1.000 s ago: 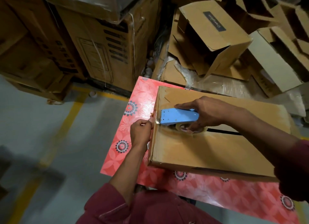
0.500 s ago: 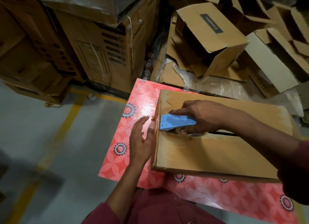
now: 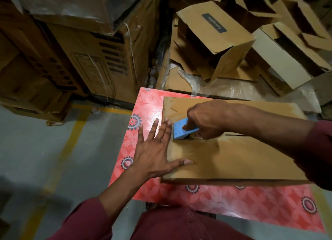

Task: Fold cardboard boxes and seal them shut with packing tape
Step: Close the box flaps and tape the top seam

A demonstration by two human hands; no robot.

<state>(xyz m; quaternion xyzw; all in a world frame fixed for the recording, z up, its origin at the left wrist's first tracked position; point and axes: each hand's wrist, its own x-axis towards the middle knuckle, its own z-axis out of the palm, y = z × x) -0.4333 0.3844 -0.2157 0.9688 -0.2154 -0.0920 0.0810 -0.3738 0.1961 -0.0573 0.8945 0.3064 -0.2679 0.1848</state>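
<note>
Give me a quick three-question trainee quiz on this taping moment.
1. True or false: the left hand lies flat with fingers spread at the cardboard box's left end.
2. What does the right hand grip? A) scissors B) blue tape dispenser C) marker
3. What colour is the table covering under the box?

Key: 1 true; 2 B; 3 red, with a floral pattern.

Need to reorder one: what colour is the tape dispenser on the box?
Light blue; the tape dispenser shows best in the head view, gripped by the right hand.
</note>
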